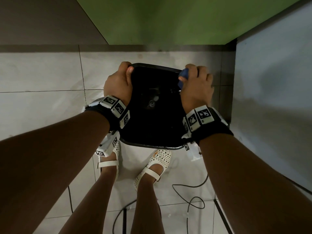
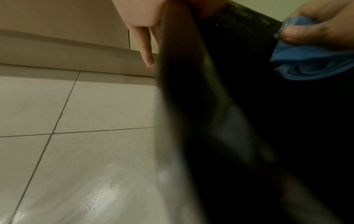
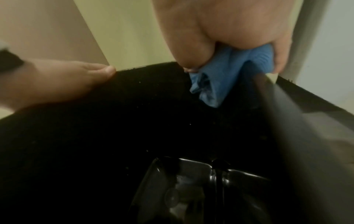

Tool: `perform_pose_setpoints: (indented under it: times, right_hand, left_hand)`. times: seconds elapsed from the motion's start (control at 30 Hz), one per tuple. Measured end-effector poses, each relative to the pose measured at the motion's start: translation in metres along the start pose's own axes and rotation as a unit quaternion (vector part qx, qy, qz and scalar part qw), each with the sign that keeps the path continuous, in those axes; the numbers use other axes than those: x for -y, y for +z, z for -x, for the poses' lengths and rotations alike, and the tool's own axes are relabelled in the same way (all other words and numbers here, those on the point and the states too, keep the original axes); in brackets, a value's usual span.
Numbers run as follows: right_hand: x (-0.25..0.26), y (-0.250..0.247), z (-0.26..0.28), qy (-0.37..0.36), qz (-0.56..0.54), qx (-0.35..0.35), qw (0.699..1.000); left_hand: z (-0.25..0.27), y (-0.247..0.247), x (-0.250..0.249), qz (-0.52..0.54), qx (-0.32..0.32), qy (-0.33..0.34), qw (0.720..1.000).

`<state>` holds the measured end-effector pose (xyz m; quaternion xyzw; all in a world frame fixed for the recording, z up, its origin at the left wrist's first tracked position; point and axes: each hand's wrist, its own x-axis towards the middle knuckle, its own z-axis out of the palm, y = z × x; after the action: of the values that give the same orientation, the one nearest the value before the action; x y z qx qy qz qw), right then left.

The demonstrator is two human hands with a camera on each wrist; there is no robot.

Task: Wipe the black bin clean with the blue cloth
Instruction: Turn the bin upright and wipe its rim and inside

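Pale floor tiles [image 1: 42, 73] met a green wall [image 1: 168, 19], and one black bin [image 1: 152, 124] stood on them just before the person's two white perforated shoes [image 1: 160, 159]. Two hands worked at the bin's far rim. At its far-left corner the left hand [image 1: 118, 81] gripped the rim, thumb lying inside, fingers wrapped outside. At its far-right corner the right hand [image 1: 196, 83] pinched the single bunched blue cloth [image 1: 183, 76] against the rim, folds hanging down the bin's inner wall. Behind the shoes, away from the bin, one dark cable [image 1: 194, 200] looped over the tiles.
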<state>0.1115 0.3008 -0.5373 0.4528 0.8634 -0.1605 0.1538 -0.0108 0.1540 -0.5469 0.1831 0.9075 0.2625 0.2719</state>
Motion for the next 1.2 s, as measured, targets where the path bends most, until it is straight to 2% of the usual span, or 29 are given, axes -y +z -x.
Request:
perform_pose_setpoints:
  times: [0.1,0.33,0.4,0.47,0.53,0.6,0.63,0.67,0.73,0.87,0.93,1.0,1.07,1.13,1.2]
  right_hand:
    - [-0.005,-0.001,-0.002,-0.034,-0.005,0.011,0.999]
    - [0.002,-0.003,-0.004,-0.104,0.038,-0.024,0.993]
    - [-0.001,-0.006,-0.006,-0.089,0.044,-0.004,0.995]
    - [0.0,-0.006,0.0,-0.024,0.008,0.007,1.0]
    - [0.006,-0.002,0.009,0.099,-0.068,-0.002,0.993]
    - [0.012,0.001,0.016,0.236,-0.144,-0.007,0.961]
    - [0.014,0.001,0.017,0.277,-0.169,-0.004,0.946]
    - [0.014,0.001,0.017,0.29,-0.183,0.003,0.939]
    - [0.012,0.0,0.016,0.247,-0.179,0.014,0.952]
    - [0.013,-0.009,0.003,0.095,-0.127,0.011,0.987]
    - [0.018,-0.017,-0.009,0.036,-0.111,0.031,0.993]
    - [0.028,-0.022,-0.021,-0.019,-0.07,0.041,0.997]
    - [0.043,-0.02,-0.027,-0.113,-0.023,0.035,0.993]
    - [0.065,-0.014,-0.022,-0.231,0.033,0.041,0.972]
    - [0.081,-0.005,-0.017,-0.297,0.072,0.036,0.952]
  left_hand:
    - [0.0,0.0,-0.001,-0.02,-0.001,0.009,1.0]
    - [-0.001,0.001,-0.001,-0.021,-0.005,0.007,1.0]
    - [0.0,0.002,-0.002,-0.017,-0.006,-0.001,1.0]
    - [0.001,0.003,-0.003,-0.01,-0.01,-0.009,1.0]
    - [0.001,0.003,-0.004,-0.004,-0.014,-0.014,1.0]
    - [0.001,0.003,-0.003,-0.005,-0.01,-0.013,1.0]
    - [0.0,0.003,-0.002,-0.007,-0.007,-0.011,1.0]
    - [0.0,0.002,0.0,-0.007,-0.004,-0.009,1.0]
    - [0.002,0.0,0.003,-0.004,-0.004,-0.009,1.0]
    - [0.011,0.0,0.011,-0.007,-0.027,-0.026,0.999]
    - [0.018,-0.003,0.016,-0.025,-0.014,-0.046,0.999]
    - [0.022,-0.011,0.019,-0.065,0.013,-0.028,0.997]
    - [0.019,-0.015,0.016,-0.101,0.052,0.024,0.993]
    - [0.012,-0.014,0.007,-0.092,0.1,0.069,0.988]
    - [0.005,-0.01,-0.001,-0.057,0.112,0.064,0.99]
